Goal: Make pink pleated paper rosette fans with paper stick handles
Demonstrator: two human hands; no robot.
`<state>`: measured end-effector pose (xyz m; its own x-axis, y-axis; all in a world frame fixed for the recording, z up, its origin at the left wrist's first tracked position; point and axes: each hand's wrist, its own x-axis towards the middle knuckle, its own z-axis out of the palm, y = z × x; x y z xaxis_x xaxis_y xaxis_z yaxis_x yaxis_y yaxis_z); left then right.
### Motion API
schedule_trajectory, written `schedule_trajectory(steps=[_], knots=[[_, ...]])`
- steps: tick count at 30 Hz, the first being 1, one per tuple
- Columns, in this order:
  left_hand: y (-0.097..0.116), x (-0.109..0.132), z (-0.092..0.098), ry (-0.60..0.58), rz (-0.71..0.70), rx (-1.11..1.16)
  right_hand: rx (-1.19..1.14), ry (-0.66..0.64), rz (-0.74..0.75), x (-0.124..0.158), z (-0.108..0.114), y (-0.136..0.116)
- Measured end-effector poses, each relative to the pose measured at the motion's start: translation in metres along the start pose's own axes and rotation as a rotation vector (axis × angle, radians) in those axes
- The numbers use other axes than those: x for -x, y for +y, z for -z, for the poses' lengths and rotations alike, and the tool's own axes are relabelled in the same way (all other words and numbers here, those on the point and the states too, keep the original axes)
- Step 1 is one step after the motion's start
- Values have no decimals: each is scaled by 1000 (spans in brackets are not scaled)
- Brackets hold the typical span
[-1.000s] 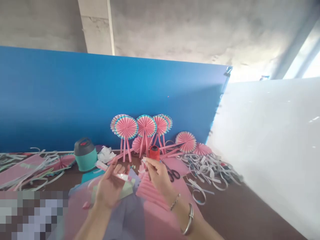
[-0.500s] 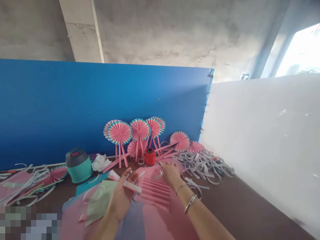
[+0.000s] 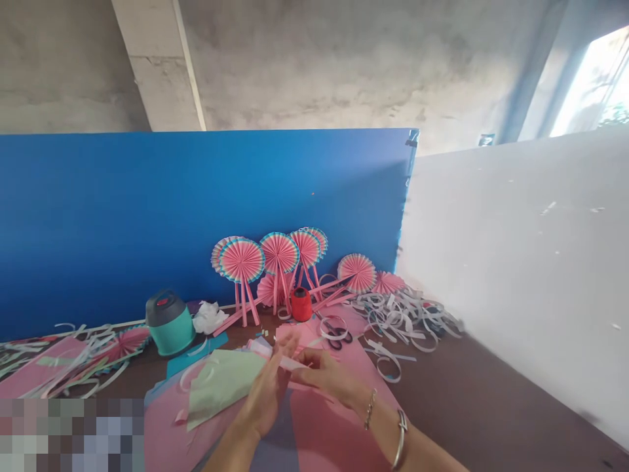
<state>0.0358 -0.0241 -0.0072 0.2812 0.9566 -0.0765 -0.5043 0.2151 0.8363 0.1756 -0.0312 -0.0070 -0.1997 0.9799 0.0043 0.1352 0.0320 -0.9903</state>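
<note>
Both hands meet over the paper in the middle of the table. My left hand [image 3: 270,387] holds a narrow pink-and-white folded paper strip [image 3: 291,363], its fingers pointing away from me. My right hand [image 3: 331,377], wearing a chain and a bangle at the wrist, pinches the near end of this strip between thumb and fingers. Pink pleated paper is mostly hidden behind the hands. Dark-handled scissors [image 3: 339,338] lie just beyond my right hand on pink paper [image 3: 324,429]. A pale green sheet [image 3: 221,380] is to the left of my left hand.
Pink pleated paper fans [image 3: 242,260] on sticks lean against the blue panel [image 3: 122,216]. A red container [image 3: 301,304], a teal-and-grey container [image 3: 170,328] and a crumpled white tissue [image 3: 209,318] stand in front. Curled white strips [image 3: 403,314] are heaped at right, beside a white panel [image 3: 515,242].
My right hand has left the scissors area and come toward me to the paper strip in my left hand. The left hand has moved right and turned. The scissors now show on the paper.
</note>
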Motion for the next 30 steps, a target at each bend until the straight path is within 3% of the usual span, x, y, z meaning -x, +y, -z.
schedule_trajectory(steps=[4,9,12,21,30], knots=[[-7,-6,7,-31,-44,-36,-115,84,60,-1,11,-5],[-3,-15,13,188,-137,-84,-84,118,53,-2,26,-3],[2,-19,18,237,-153,-77,-110,117,38,-5,33,2],[5,-20,24,233,-92,-97,-317,236,63,-17,49,15],[11,-20,26,166,9,-7,-480,141,34,-12,61,6]])
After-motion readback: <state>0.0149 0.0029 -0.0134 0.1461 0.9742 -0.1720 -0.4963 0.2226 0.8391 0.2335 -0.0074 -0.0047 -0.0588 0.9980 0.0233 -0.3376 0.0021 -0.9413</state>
